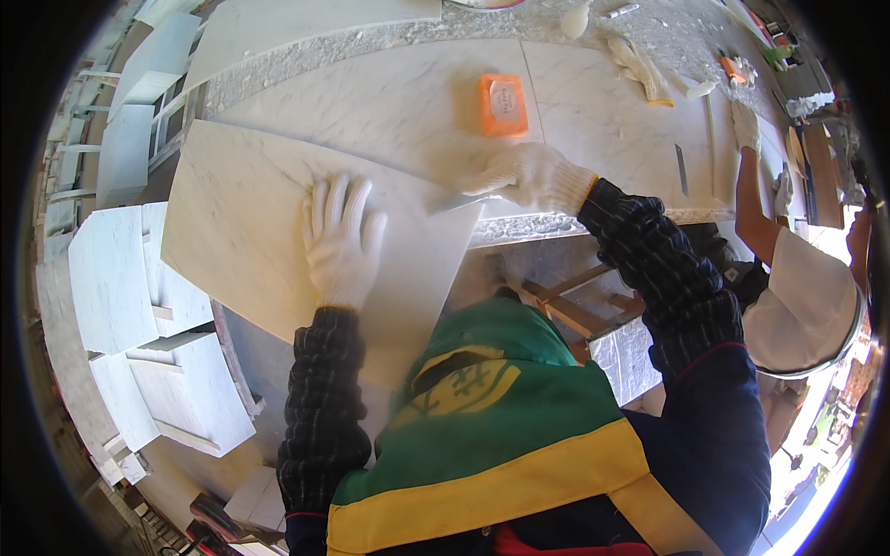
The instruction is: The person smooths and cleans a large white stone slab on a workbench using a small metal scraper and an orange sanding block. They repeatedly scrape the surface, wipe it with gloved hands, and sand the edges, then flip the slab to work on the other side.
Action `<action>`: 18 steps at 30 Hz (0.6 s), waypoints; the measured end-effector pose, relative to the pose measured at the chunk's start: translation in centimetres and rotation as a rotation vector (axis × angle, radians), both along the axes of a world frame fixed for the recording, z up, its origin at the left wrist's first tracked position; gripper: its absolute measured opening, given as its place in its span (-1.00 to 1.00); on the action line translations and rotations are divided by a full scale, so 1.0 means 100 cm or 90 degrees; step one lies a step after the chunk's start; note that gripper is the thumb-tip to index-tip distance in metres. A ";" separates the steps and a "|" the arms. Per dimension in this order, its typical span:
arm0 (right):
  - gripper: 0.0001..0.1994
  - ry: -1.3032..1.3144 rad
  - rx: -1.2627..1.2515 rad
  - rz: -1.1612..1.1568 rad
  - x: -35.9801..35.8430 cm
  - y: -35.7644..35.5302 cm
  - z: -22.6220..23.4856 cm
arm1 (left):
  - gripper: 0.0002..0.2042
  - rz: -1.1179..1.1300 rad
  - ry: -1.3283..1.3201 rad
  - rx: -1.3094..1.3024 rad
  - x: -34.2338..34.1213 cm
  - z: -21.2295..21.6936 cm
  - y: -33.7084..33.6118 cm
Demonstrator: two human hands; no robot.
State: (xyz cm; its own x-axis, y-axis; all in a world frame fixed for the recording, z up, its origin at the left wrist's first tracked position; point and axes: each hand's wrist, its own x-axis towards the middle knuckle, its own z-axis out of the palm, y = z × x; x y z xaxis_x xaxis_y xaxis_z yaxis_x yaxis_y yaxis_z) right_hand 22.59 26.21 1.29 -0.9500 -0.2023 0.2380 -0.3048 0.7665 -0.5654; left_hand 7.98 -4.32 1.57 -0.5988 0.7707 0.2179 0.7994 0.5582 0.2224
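On the bench (389, 102), a white marble top with a rough chipped front edge, a loose pale marble slab (250, 213) lies tilted, overhanging the edge toward the person. Left hand (341, 239), white knit glove, is pressed flat on the slab, fingers spread, gripping nothing. Right hand (536, 176), also gloved, is curled shut near the slab's upper right corner, seemingly on a thin flat blade or tool (454, 201); can't tell exactly what it is. Hands well apart. An orange block (502, 104) sits further back on the bench, untouched; spare gloves (640, 65) lie beyond it. Another person (797, 306) works at far right, gloved hand (745, 125) on the bench. More marble pieces (139, 306) are stacked lower left. Step looks like steadying the slab while working its corner or edge; the next move probably calls for firm left-hand pressure so the overhanging slab doesn't tip or slide.
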 end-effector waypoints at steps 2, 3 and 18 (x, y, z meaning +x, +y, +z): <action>-0.66 -0.051 0.033 -0.014 0.000 0.000 -0.001 | -0.53 0.000 -0.004 0.002 -0.001 0.000 0.000; -0.66 -0.035 0.024 -0.009 0.002 0.001 -0.001 | -0.53 0.003 0.001 0.004 -0.001 0.000 0.000; -0.67 -0.091 -0.150 0.007 0.014 0.001 0.001 | -0.53 0.013 0.012 0.005 0.000 0.001 0.002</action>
State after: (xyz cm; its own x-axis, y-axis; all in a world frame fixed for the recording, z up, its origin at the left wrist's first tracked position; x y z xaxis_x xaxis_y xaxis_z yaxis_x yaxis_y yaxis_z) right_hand 23.94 26.29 1.37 -0.9752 -0.1680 0.1440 -0.2173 0.6063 -0.7650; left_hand 7.97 -4.15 1.71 -0.6105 0.7560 0.2360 0.7916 0.5732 0.2116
